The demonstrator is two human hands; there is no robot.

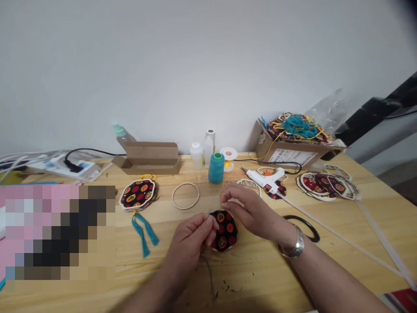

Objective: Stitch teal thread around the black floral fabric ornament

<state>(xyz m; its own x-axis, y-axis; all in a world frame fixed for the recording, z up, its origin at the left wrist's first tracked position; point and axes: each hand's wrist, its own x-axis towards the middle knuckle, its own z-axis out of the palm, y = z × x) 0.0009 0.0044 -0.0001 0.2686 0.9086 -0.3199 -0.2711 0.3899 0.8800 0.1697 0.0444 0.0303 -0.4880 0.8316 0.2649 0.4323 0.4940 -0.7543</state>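
Note:
My left hand (pixel 195 234) is closed at the left edge of a dark ornament (pixel 224 232) with a red and yellow round pattern; its fingers cover that edge. A thin dark teal cord (pixel 211 278) trails down from beneath this hand. Above the ornament's upper right, my right hand (pixel 246 208) is raised in a pinch, a metal bracelet (pixel 295 243) on its wrist. Whatever lies between those fingertips is too small to make out. Behind the hands stand a teal thread cone (pixel 216 168) and a pale wooden ring (pixel 185 196).
At left lies a stacked ornament (pixel 138 194) with a teal tassel (pixel 143 234). A white glue gun (pixel 265 180), black ring (pixel 304 227) and patterned pieces (pixel 327 186) occupy the right. An open carton (pixel 151 158), bottles (pixel 196 156) and a full box (pixel 293 154) line the wall.

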